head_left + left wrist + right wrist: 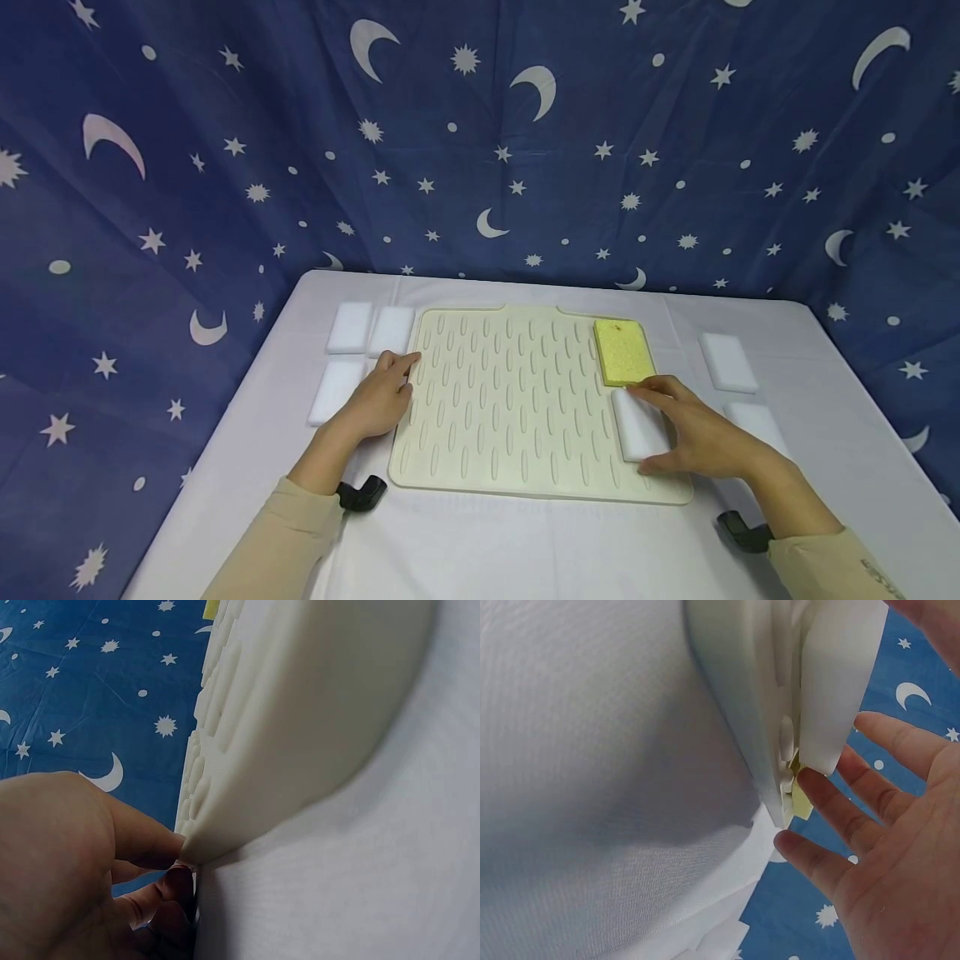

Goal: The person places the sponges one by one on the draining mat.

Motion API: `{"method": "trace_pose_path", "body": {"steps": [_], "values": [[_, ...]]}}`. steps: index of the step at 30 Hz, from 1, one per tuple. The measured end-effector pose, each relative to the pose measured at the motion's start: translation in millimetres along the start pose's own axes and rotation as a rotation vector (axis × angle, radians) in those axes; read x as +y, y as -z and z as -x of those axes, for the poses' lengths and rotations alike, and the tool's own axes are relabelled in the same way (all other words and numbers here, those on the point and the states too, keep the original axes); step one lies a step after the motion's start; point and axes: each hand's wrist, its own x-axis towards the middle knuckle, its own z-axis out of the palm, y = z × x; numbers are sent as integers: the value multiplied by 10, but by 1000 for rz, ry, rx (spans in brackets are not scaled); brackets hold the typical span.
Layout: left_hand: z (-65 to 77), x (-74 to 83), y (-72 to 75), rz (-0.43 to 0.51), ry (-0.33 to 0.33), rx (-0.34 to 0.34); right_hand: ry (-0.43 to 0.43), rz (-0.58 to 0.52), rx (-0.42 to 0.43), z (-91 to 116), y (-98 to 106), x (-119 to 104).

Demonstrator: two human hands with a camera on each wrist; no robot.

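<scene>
Lettering (882,577) on my right sleeve (817,560) is too small to read. The white block (639,429) lies within the span of my right grip (696,435); my left grip (377,402) touches the ribbed mat (517,417); whether either pinches, I cannot tell.

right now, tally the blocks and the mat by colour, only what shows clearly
White blocks: 6
Yellow block: 1
Cream mat: 1
Total: 8, with anything hidden left uncounted.
</scene>
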Motion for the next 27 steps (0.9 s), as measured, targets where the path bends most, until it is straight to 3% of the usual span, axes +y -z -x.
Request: {"method": "trace_pose_path", "body": {"steps": [27], "values": [[6,5,4,8,-2,-2,-46,12,-7,72,139,17]]}}
